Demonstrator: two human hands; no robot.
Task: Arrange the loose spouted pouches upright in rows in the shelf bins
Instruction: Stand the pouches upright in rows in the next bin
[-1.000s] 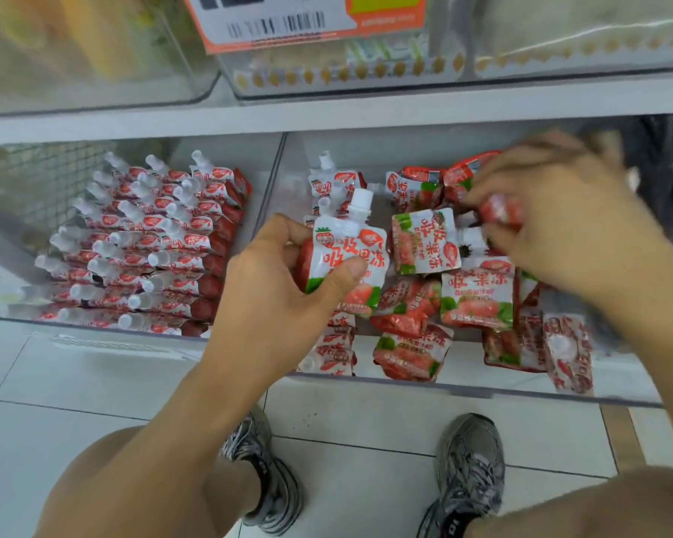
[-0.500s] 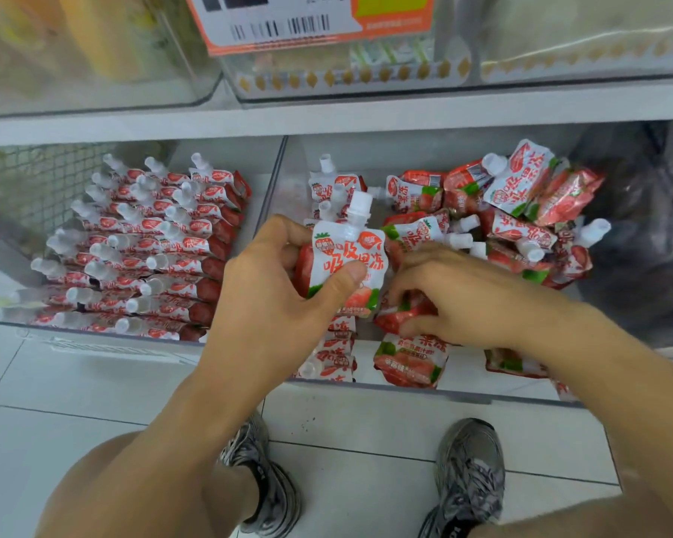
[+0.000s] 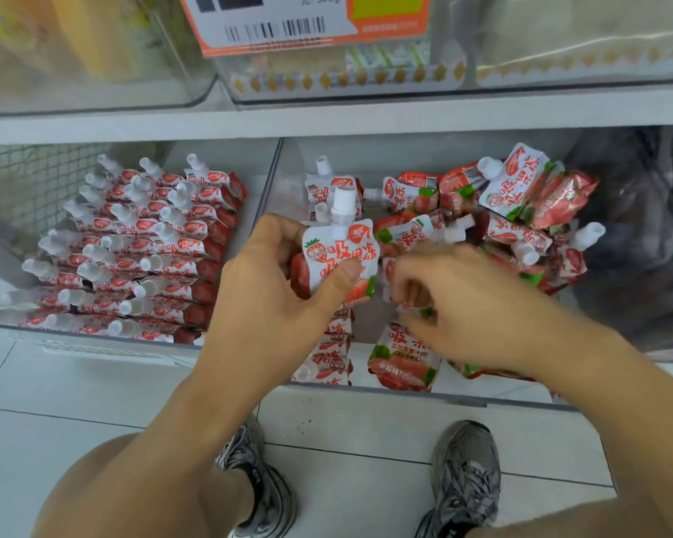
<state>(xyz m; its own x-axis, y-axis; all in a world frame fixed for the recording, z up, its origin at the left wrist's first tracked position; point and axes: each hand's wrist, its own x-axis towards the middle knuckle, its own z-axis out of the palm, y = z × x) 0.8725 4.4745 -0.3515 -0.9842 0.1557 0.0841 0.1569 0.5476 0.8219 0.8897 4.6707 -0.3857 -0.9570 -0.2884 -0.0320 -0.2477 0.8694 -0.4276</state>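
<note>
My left hand [image 3: 272,281] grips an upright red-and-white strawberry pouch [image 3: 342,254] with a white spout, held over the left side of the right bin [image 3: 405,390]. A short row of pouches [image 3: 333,355] stands below it. My right hand [image 3: 463,300], blurred, is curled over loose pouches in the middle of that bin; whether it holds one is unclear. A heap of loose pouches [image 3: 521,211] lies at the bin's back right. One pouch [image 3: 405,359] lies flat near the front. The left bin [image 3: 94,335] is filled with neat rows of pouches [image 3: 140,250].
A shelf edge [image 3: 327,122] runs above the bins, with an orange price tag [image 3: 311,25] and clear containers on it. A dark plastic bag [image 3: 638,234] fills the bin's right end. My knees and grey shoes [image 3: 463,479] are on the white tiled floor below.
My right hand came down from the heap at the back right to the loose pouches in the bin's middle, beside the held pouch. My left hand stayed put with its pouch.
</note>
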